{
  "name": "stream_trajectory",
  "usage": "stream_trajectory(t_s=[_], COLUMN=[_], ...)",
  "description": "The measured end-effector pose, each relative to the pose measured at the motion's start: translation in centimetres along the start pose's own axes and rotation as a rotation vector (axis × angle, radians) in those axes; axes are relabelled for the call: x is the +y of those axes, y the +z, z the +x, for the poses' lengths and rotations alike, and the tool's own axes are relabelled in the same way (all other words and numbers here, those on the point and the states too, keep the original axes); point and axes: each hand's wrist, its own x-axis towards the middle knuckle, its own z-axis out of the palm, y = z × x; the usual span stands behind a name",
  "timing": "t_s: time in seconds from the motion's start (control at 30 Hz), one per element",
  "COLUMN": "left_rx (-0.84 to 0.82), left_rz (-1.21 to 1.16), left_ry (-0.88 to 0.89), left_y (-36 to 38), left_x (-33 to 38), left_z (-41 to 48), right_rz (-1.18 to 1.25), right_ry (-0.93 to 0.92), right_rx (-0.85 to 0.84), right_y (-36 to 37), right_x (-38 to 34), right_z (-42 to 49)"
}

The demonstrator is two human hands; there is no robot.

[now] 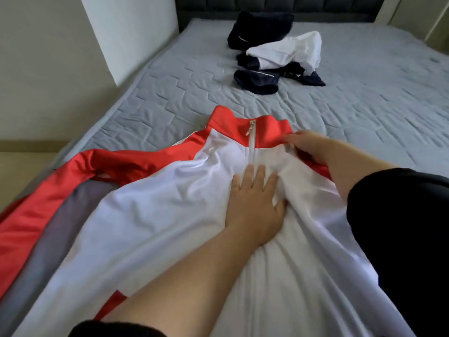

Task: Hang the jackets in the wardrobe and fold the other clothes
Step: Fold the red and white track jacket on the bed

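A white, red and grey zip jacket (170, 195) lies front-up across the near part of the bed, collar pointing away from me. My left hand (255, 203) presses flat on its white chest beside the zipper, fingers spread. My right hand (308, 147) holds the jacket's right shoulder near the red collar, fingers curled into the fabric. One red sleeve trails off the left edge of the bed. Further up the bed sits a pile of dark navy and white clothes (277, 57).
The grey quilted mattress (364, 113) stretches away to a dark padded headboard (279, 6). A white wall panel (131, 32) stands at the left edge of the bed, with floor (21, 171) below.
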Motion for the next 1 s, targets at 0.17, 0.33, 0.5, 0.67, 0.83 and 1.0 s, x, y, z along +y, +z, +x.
stream_trajectory(t_s=[0.17,0.33,0.5,0.67,0.83,1.0], left_rx=[-0.105,-0.204,-0.02,0.066,0.03,-0.042], left_rz=[0.11,-0.132,-0.071,-0.181,-0.084,0.031], left_ry=[-0.079,-0.319,-0.206,-0.106,-0.05,0.006], left_y=[-0.6,-1.7,0.3,0.1,0.6,1.0], left_x=[1.1,6.9,10.8,10.6,10.4,10.3], left_z=[-0.2,-1.3,-5.8,-5.8,-6.0,-5.4], right_rz=[-0.06,-0.331,-0.787,-0.776,-0.636,-0.776], right_ry=[0.111,0.074,0.123,0.105,-0.236,-0.708], right_rx=[-0.101,-0.088,-0.15,0.618,0.862,0.652], right_y=[-6.2,-10.3,-13.4,-17.1,-14.0,-9.0], right_x=[2.6,6.4,7.7,9.9,10.2,12.4], right_z=[-6.0,-11.4,-13.1,-13.0,-15.3,-19.8])
